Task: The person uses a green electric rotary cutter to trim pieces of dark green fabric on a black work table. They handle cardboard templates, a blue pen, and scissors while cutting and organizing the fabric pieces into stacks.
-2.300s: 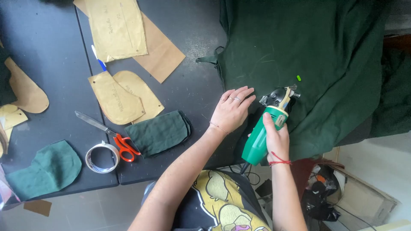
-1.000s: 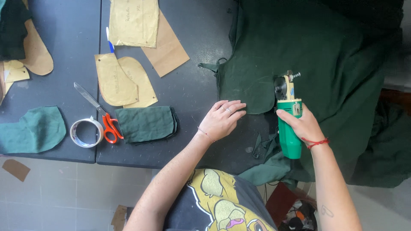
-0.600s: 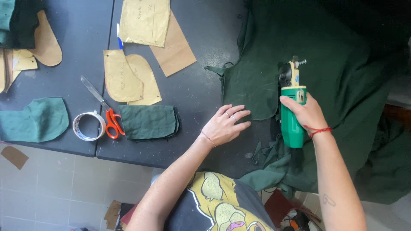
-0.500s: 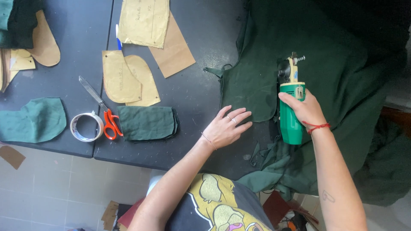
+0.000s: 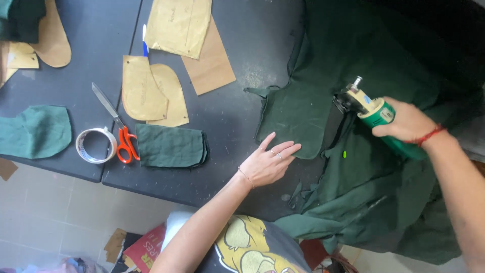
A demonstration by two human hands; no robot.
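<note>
— Where's your right hand [image 5: 404, 121]?

— Over on the right side, fingers [image 5: 391, 130] wrapped tight round the green cutter [image 5: 380, 120]. Its metal head points left, sitting right on the cloth [image 5: 353, 60], just beside a dark slit in it.

— And the left hand [image 5: 268, 164]?

— Flat on the tabletop [image 5: 237, 121], fingers [image 5: 283, 150] spread wide, holding nothing. The tips press the lower edge of a cloth flap [image 5: 298, 114] (the piece just left of the cutter).

— So the hands are close?

— Near, not touching. The flap lies between them.

— What's the cloth doing?

— It's dark green, covering the whole right half of the tabletop, bunched and hanging off the near edge.

— Anything else on there?

— Plenty, all well to my left. A folded green piece [image 5: 172, 146], and just beside it orange-handled scissors [image 5: 118, 131] lying against a tape roll [image 5: 95, 145]. Above those, two tan paper patterns [image 5: 151, 96] overlapping, and a bigger pattern [image 5: 179, 23] on top of a brown card [image 5: 209, 63] (a blue pen [image 5: 145, 45] pokes out at its left edge). Another green cut piece [image 5: 35, 131] sits at the far left.

— Is the cutter blade visible?

— Can't tell; it's too small to make out.
</note>
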